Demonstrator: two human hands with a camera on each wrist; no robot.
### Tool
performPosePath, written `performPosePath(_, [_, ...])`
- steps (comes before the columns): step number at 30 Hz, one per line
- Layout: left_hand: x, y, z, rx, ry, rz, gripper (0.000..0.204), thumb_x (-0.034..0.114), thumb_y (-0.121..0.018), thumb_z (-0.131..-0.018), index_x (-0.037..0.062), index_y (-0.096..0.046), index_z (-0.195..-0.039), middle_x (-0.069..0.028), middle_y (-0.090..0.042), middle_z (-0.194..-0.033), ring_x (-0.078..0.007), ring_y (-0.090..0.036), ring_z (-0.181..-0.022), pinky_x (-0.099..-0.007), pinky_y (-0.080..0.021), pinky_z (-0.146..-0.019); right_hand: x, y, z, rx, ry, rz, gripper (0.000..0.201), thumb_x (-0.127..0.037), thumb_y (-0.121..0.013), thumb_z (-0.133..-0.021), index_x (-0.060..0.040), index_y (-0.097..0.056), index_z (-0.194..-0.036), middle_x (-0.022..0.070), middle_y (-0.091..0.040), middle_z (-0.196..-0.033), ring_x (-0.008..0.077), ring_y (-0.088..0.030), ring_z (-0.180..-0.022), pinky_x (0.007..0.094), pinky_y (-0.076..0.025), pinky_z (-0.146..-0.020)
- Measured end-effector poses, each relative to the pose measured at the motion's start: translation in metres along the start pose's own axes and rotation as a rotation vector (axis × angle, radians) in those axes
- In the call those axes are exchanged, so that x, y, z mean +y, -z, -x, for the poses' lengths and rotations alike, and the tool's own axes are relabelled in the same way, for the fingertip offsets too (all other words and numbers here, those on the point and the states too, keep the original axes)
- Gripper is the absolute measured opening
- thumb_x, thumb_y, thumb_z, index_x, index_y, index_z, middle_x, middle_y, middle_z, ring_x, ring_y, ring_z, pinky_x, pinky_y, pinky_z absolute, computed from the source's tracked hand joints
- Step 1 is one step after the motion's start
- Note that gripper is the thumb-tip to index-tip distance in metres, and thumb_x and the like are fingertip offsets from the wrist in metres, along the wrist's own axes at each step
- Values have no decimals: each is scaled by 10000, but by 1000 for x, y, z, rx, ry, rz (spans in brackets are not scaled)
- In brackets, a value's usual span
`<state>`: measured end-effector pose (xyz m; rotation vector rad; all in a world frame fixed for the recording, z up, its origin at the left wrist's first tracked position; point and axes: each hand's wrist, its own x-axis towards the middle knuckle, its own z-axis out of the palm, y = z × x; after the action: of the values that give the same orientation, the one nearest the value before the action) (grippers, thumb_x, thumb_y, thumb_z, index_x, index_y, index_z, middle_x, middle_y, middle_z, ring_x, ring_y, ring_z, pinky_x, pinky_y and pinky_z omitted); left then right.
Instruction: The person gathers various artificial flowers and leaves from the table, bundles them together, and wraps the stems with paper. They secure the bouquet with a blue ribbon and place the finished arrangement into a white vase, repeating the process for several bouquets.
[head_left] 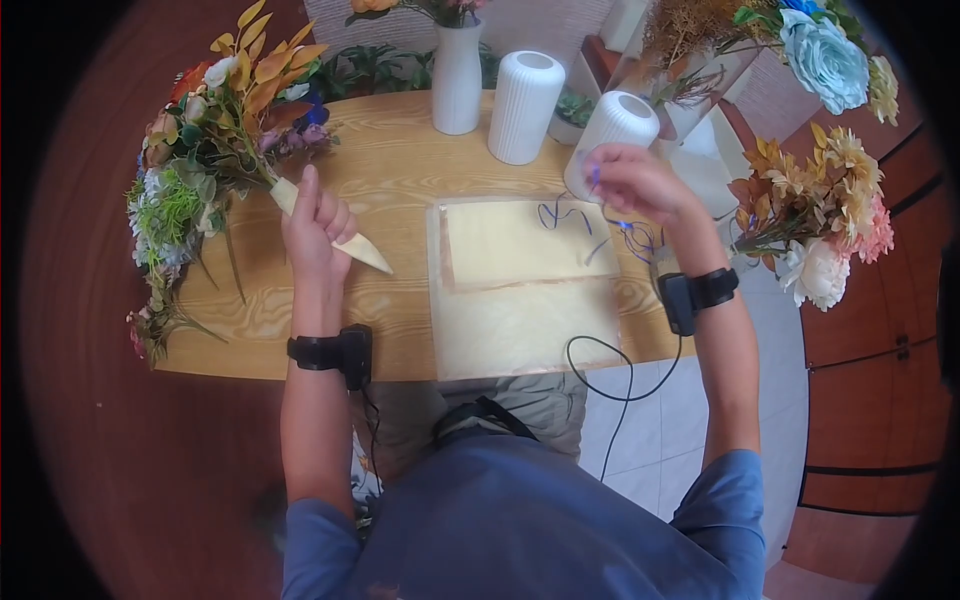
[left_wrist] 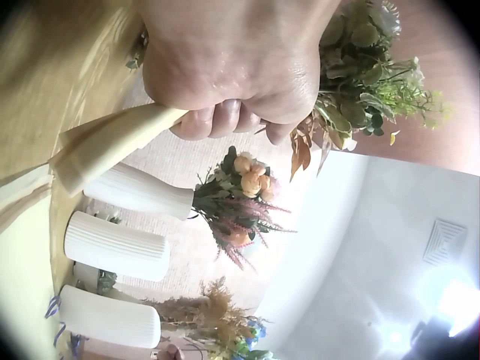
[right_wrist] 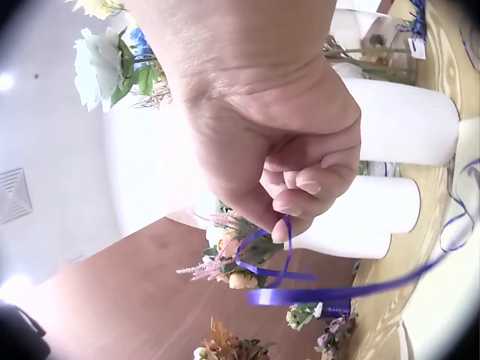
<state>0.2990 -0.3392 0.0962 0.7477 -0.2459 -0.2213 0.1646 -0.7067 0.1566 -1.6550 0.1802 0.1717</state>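
My left hand [head_left: 318, 235] grips a cone of cream paper [head_left: 365, 256] wrapped around the stem end of a flower bunch. Orange-brown leaves [head_left: 272, 68] and small blooms fan out beyond the thumb, overlapping other flowers at the left. The paper's pointed end sticks out below the fist, also seen as a folded wrap [left_wrist: 112, 142] in the left wrist view. Over the table's right side, my right hand [head_left: 640, 182] pinches a thin purple ribbon [right_wrist: 341, 292] between thumb and fingertips. The ribbon loops below the fingers and trails down over cream paper sheets [head_left: 530, 325].
Three white vases, a flower-filled one [head_left: 457, 85], a ribbed one [head_left: 527, 110] and another [head_left: 615, 120], stand along the back. Flowers [head_left: 165, 215] lie at the left edge. More flowers [head_left: 825, 215] jut in from the right. A black cable [head_left: 628, 395] hangs from the right wrist.
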Motion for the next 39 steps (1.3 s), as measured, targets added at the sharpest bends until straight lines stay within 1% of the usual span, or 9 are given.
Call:
performPosePath(4, [-1, -1, 2, 3, 13, 15, 312, 255, -533, -968, 166, -393, -704, 69, -232, -497, -56, -225, -387, -229, -187, -354, 35, -37, -22, -120, 4, 385, 111, -191, -642, -818, -87, -630, -855, 16, -646, -922, 111, -582, -765, 259, -471, -630])
performPosePath(11, [4, -6, 6, -7, 30, -25, 296, 247, -536, -966, 169, -399, -716, 68, -237, -500, -56, -226, -384, -230, -184, -352, 67, -27, -40, 37, -198, 715, 199, -184, -587, -818, 14, -593, -808, 88, -625, -749, 171, -631, -625, 272, -510, -550])
performPosePath(16, [5, -7, 7, 16, 40, -43, 301, 230, -548, -960, 167, -386, -715, 67, -247, -501, -53, -240, -385, -228, -183, -354, 26, -31, -17, 264, 3, 471, 200, -177, -636, -820, 14, -594, -775, 48, -608, -688, 135, -634, -633, 258, -506, -549])
performPosePath(19, [5, -12, 11, 13, 20, -52, 264, 246, -505, -985, 131, -482, -749, 74, -234, -508, -46, -217, -387, -216, -182, -353, 8, -43, -13, 277, 177, 558, 179, -163, -671, -803, 2, -606, -780, 44, -628, -717, 104, -634, -702, 235, -490, -606])
performPosePath(22, [11, -22, 15, -46, 62, -194, 245, 224, -503, -986, 9, -556, -1092, 77, -260, -568, -30, -256, -436, -193, -231, -395, -15, -63, -7, 265, 254, 428, 170, -164, -682, -819, -7, -618, -806, 59, -658, -756, 89, -629, -744, 217, -468, -640])
performPosePath(25, [14, -24, 12, -78, 140, -173, 228, 230, -489, -994, 11, -550, -1018, 68, -292, -574, -36, -276, -437, -193, -252, -403, -22, -79, -20, 179, 348, 270, 171, -172, -681, -840, -12, -623, -828, 70, -680, -776, 85, -629, -738, 212, -465, -639])
performPosePath(31, [20, -27, 4, -154, 141, -78, 251, 255, -443, -1011, 32, -513, -919, 42, -371, -593, -47, -327, -444, -203, -285, -413, -59, -126, -61, 117, 257, 337, 202, -186, -684, -835, -3, -613, -787, 54, -641, -652, 102, -592, -523, 237, -453, -476])
performPosePath(34, [29, -31, 6, -143, 122, -61, 252, 251, -476, -998, 11, -521, -1056, 36, -385, -595, -48, -331, -443, -202, -286, -413, -63, -146, -93, 318, 467, 697, 254, -229, -713, -746, 11, -628, -738, 107, -612, -637, 191, -631, -611, 321, -486, -571])
performPosePath(39, [31, -28, 12, -77, 99, -141, 414, 172, -518, -970, 63, -392, -1349, 38, -364, -560, -44, -313, -409, -209, -263, -374, -68, -185, -121, 330, 533, 834, 250, -235, -715, -744, 3, -643, -758, 116, -605, -643, 205, -601, -607, 327, -475, -592])
